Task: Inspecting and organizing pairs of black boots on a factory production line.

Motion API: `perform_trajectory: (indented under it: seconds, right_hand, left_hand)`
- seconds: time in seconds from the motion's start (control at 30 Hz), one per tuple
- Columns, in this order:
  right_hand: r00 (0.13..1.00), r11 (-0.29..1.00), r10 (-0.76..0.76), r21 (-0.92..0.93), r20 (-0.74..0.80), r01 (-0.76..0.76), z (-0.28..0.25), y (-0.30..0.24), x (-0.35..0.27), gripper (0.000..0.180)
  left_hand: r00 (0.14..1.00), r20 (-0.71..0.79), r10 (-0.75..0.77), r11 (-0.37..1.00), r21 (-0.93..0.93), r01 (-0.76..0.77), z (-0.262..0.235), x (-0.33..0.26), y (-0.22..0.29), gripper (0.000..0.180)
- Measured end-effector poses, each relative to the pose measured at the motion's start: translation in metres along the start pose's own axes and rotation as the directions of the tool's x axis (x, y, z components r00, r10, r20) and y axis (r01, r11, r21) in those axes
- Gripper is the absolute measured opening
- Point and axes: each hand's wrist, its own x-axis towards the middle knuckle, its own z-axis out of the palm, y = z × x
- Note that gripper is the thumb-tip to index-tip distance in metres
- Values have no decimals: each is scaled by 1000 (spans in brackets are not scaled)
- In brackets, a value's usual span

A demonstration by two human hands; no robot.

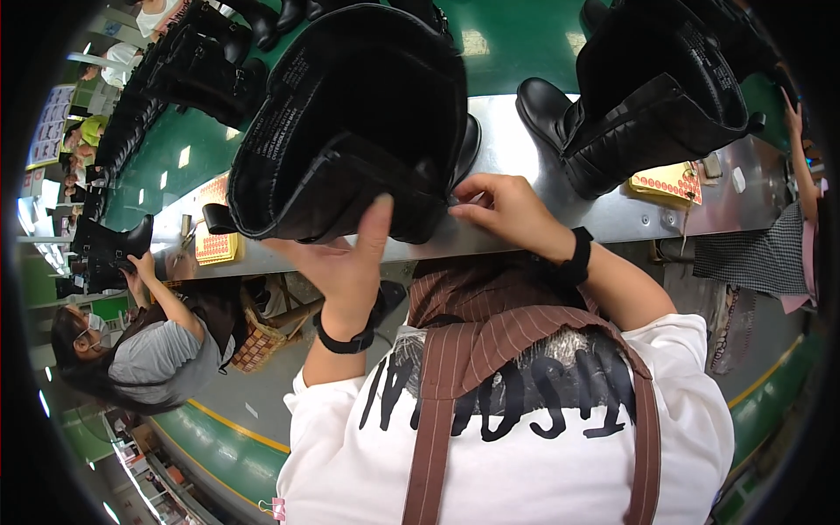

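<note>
A tall black boot (350, 175) stands right in front of me, its wide shaft opening facing up toward me and light lettering on the lining. My left hand (346, 262) grips the near side of the shaft, thumb up along the leather and the other fingers partly hidden beneath. At the boot's right side, my right hand (507, 210) is closed in a pinch, thumb and forefinger close together against the boot. What lies between those fingertips is too small to make out. To the right, a second black boot (647, 114) stands upright, touched by neither hand.
A shiny metal ledge (499, 140) borders the green work surface (507, 52). Yellow sheets with red marks (669, 182) lie beside the right boot. More boots (197, 70) line the far left. At left, a co-worker (157, 350) handles a boot; another person's arm (794, 131) shows at right.
</note>
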Motion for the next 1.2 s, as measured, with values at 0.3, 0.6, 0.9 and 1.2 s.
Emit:
perform_trajectory:
  seconds: [0.3,0.6,0.9,1.2]
  right_hand:
    - [936,964,203,107,288,-242,10,9,16,28]
    - [924,825,55,503,379,-256,-12,-74,19,35]
    - [669,622,-743,-378,-11,686,-51,-158,-18,24]
    - [604,426,-727,-904,-327,24,-155,-137,-82,62]
  left_hand:
    - [631,425,-649,756,261,600,-20,-59,-64,34]
    - [827,322,-461,876,317,365,-10,-64,-71,28]
    - [819,221,-529,848,148,508,7,-48,-76,56]
    - [732,403,-550,545,837,-51,-31,-29,-32,46]
